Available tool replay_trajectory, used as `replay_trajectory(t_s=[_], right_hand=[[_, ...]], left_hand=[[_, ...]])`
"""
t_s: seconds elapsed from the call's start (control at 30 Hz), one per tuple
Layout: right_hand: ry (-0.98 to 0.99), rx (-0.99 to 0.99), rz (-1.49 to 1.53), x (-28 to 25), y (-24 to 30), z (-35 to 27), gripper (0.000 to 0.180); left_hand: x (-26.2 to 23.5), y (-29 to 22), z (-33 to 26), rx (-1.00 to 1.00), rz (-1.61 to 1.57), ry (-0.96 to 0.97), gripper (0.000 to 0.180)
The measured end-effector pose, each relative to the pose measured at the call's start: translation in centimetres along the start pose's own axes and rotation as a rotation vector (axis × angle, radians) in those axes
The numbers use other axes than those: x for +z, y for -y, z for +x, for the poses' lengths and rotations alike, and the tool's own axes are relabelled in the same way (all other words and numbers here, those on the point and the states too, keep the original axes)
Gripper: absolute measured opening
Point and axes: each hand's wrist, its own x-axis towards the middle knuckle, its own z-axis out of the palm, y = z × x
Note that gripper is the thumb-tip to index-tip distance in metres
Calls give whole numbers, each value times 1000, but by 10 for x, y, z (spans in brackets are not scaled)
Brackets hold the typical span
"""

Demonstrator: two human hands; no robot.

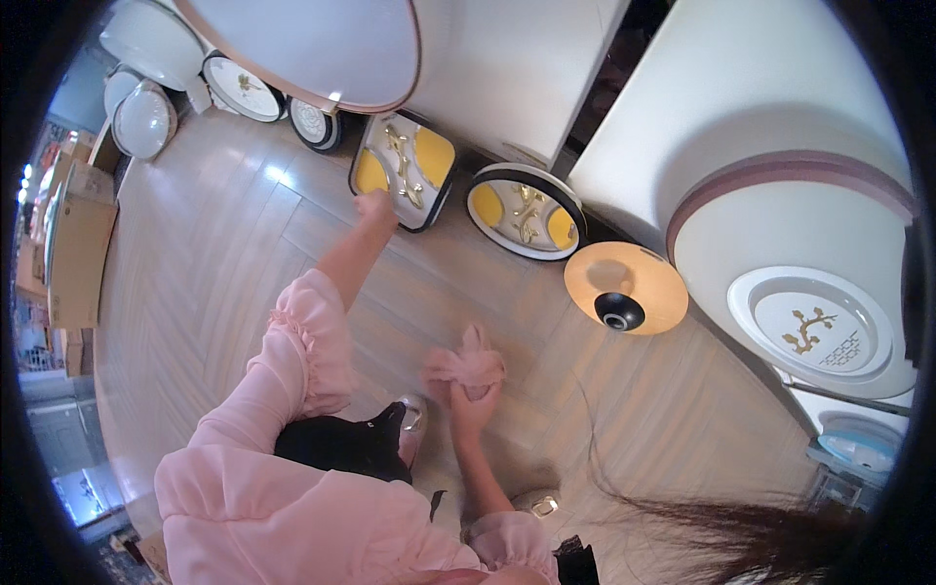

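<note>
Bright, even indoor light; soft white glare on the wooden floor (278, 175) at upper left; warm glow off the round amber lamp (626, 288); faint shadow under the left hand (375, 207), itself motion-blurred; heavy fisheye bending at the black rim; loose hair (741, 526) smeared out of focus at lower right.

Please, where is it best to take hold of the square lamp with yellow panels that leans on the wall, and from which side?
Probably its upper dark rim, from above: the square lamp leans tilted against the wall, its lower edge on the floor, so the top edge is free. The left hand already touches its front.
</note>
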Motion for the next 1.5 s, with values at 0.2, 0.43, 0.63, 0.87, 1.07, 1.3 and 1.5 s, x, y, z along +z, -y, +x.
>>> replay_trajectory(t_s=[0.2, 0.43, 0.63, 0.87, 1.07, 1.3, 1.5], right_hand=[[53, -28, -42, -3, 16, 0, 64], [47, -45, 12, -5, 28, -1, 61], [1, -55, 81, -18, 87, 13, 58], [346, -466, -22, -58, 223, 51, 54], [521, -140, 54, -112, 265, 11, 50], [411, 263, 268, -110, 211, 8, 49], [368, 508, 496, -110, 207, 7, 50]], left_hand=[[-1, 6, 0, 6, 13, 58, 42], [-8, 7, 2, 76, -9, -6, 40], [-47, 20, -129, -29, -381, 578, 19], [-163, -66, -387, 13, -187, 1431, 23], [-162, -3, -481, 857, 23, 1314, 18], [-138, -9, -488, 1249, 310, 1238, 28], [-139, -9, -502, 1360, 669, 922, 43]])
